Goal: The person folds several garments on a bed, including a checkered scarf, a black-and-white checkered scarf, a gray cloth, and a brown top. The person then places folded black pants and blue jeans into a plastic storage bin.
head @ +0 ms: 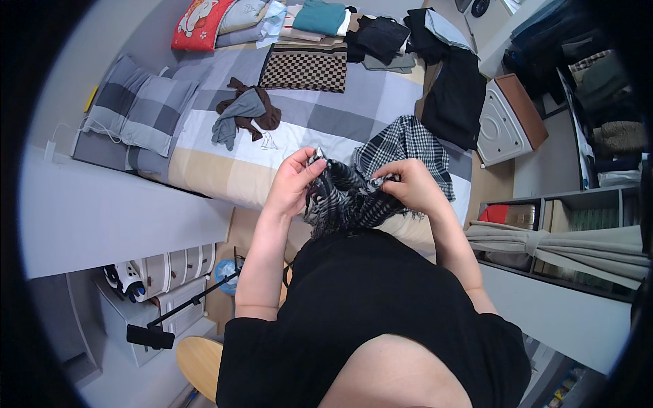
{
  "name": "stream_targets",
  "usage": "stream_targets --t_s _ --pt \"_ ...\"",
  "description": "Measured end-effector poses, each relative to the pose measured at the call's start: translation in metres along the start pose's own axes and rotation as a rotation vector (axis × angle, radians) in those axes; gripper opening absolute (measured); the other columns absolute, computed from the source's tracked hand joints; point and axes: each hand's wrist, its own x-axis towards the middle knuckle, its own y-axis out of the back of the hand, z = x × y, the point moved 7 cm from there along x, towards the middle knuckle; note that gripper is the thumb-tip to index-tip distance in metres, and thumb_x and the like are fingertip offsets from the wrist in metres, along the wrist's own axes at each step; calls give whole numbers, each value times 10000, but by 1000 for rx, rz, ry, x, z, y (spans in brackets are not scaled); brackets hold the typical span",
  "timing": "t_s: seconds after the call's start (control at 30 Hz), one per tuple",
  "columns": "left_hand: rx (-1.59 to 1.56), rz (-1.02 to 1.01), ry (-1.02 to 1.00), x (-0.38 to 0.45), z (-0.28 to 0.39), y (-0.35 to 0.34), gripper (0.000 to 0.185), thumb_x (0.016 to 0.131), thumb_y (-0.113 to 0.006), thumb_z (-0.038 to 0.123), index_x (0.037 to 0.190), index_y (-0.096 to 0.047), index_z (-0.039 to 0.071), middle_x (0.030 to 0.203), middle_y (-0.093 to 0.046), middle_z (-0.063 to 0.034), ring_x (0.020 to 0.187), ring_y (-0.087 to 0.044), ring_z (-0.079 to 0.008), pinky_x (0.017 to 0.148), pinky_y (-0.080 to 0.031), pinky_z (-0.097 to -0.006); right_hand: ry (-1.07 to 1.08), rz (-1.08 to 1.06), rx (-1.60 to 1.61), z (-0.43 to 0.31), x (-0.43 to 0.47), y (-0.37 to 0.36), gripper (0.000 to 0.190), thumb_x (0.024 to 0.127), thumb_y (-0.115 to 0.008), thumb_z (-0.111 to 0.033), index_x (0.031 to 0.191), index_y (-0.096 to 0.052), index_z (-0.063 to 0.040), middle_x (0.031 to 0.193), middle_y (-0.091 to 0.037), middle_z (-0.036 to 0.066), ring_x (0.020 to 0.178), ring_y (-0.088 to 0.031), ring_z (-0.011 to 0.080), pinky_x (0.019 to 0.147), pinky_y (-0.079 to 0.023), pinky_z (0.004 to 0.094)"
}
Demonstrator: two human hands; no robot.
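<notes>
A black-and-white checked scarf (pixel 408 143) with fringed edges hangs between my two hands. Its far part spreads over the bed (pixel 245 168), while the near part bunches up in front of my black shirt. My left hand (pixel 296 178) pinches one edge between thumb and fingers. To the right, my right hand (pixel 408 183) grips another gathered edge of the same cloth. Folds hide how the middle of the scarf lies. Beyond my left hand, a grey and brown crumpled cloth (pixel 245 112) rests on the plaid bedding.
A folded checkerboard cloth (pixel 306 66) lies farther back, near stacks of folded clothes (pixel 377 38). Black trousers (pixel 454 97) drape along the bed's right side. Pillows (pixel 148 102) are at the left. A phone on a stick (pixel 150 336) and a wooden stool (pixel 201 364) stand at lower left.
</notes>
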Motion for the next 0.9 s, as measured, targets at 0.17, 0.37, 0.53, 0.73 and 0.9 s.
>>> stream_targets --t_s 0.17,0.37,0.53,0.73,0.9 --pt "-1 42 10 8 -9 12 201 914 -679 -6 1101 -619 37 950 -704 -52 830 -672 -106 742 -545 -238 -45 -239 442 3 4 -1 179 874 -755 -197 863 -753 -18 671 -626 -54 619 -476 0 539 -374 202" --pt "75 2 37 16 -12 9 214 888 -708 -11 1093 -659 25 939 -705 -51 839 -661 -107 756 -530 -241 -5 -366 471 -10 8 -12 226 890 -756 -213 912 -756 12 708 -663 -42 640 -517 18 590 -419 205" --pt "146 -20 107 13 -14 -2 231 849 -750 -4 1069 -690 34 923 -716 -52 810 -671 -116 740 -538 -246 366 -604 989 -47 -1 -14 286 718 -855 -209 836 -756 32 821 -744 115 775 -695 149 730 -522 267" --pt "245 -65 87 9 -17 -15 204 878 -728 20 1078 -694 0 960 -707 -23 858 -643 -88 783 -521 -237 139 -54 519 -20 20 -9 209 899 -708 -131 1038 -728 23 890 -732 46 832 -628 70 766 -501 233" --pt "178 -58 80 8 -24 -16 209 908 -700 30 1111 -683 -17 994 -707 -42 878 -648 -91 794 -526 -231 82 -33 517 -10 25 -10 186 890 -731 -158 971 -703 7 820 -687 3 777 -589 48 699 -472 217"
